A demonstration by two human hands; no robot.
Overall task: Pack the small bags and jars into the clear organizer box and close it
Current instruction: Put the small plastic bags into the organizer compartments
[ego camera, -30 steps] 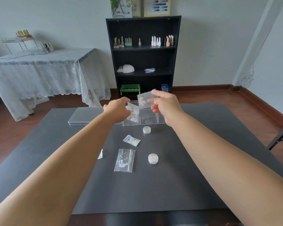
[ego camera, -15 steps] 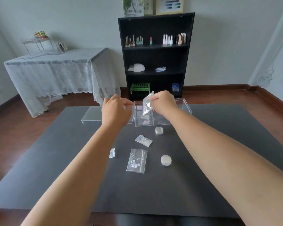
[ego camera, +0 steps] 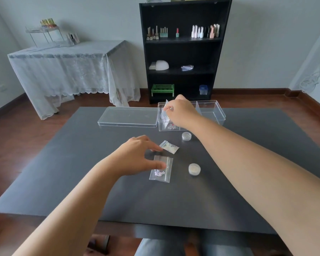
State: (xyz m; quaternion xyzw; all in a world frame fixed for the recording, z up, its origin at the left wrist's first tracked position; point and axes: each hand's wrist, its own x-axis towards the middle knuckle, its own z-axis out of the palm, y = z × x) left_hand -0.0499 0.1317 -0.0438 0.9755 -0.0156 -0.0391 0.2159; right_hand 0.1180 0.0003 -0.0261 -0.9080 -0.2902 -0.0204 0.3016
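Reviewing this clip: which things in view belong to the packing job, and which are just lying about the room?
Part of the job: clear organizer box, its lid, bag held by the right hand, flat bag under the left hand, smaller bag, two jars.

Just lying about: black bookshelf, draped side table, green rack.

The organizer box and its lid looked like clear glossy plastic on a matt dark table; beside it, crinkly transparent bags.
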